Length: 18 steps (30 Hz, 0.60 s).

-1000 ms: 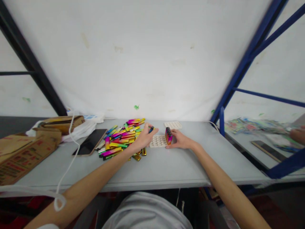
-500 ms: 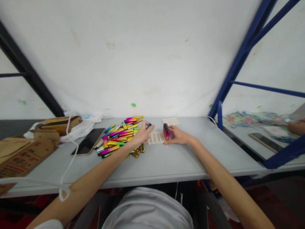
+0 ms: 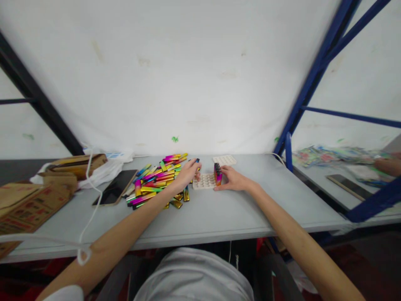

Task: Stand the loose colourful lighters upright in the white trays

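Done: one row of lighters (image 3: pixel 217 175) stands at the tray's (image 3: pixel 201 186) right end; our right hand (image 3: pixel 233 179) curves beside it, gripping we cannot tell | Now: our left hand (image 3: pixel 187 172) pinches one lighter (image 3: pixel 197 160) near the tray's left side | Remaining, we judge: the loose pile (image 3: pixel 156 180)

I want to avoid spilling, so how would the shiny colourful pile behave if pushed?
The colourful pile would probably slide apart, being loosely heaped. Its glossy surfaces hint at some slipperiness. The flat-sided shapes make rolling seem unlikely.
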Each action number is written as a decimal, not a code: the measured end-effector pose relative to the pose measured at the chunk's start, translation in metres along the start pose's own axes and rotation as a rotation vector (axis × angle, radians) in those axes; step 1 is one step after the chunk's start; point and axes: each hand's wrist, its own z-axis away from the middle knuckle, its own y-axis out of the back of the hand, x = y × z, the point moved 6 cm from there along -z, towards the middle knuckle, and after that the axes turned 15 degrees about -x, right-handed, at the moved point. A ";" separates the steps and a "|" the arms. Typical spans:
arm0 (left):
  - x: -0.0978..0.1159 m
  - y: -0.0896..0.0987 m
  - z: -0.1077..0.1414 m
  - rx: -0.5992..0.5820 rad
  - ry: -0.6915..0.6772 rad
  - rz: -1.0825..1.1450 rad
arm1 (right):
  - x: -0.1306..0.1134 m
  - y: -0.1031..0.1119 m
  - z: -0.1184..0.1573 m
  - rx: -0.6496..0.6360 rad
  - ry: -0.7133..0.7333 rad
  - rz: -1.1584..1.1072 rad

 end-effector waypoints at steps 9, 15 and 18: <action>0.018 -0.012 -0.023 -0.197 -0.212 -0.369 | -0.003 -0.002 0.001 0.028 0.012 0.014; 0.012 -0.013 -0.030 -0.243 -0.252 -0.528 | -0.002 -0.005 0.004 0.015 -0.003 -0.001; 0.008 -0.017 -0.028 -0.289 -0.216 -0.510 | -0.001 -0.007 0.006 0.029 -0.002 -0.020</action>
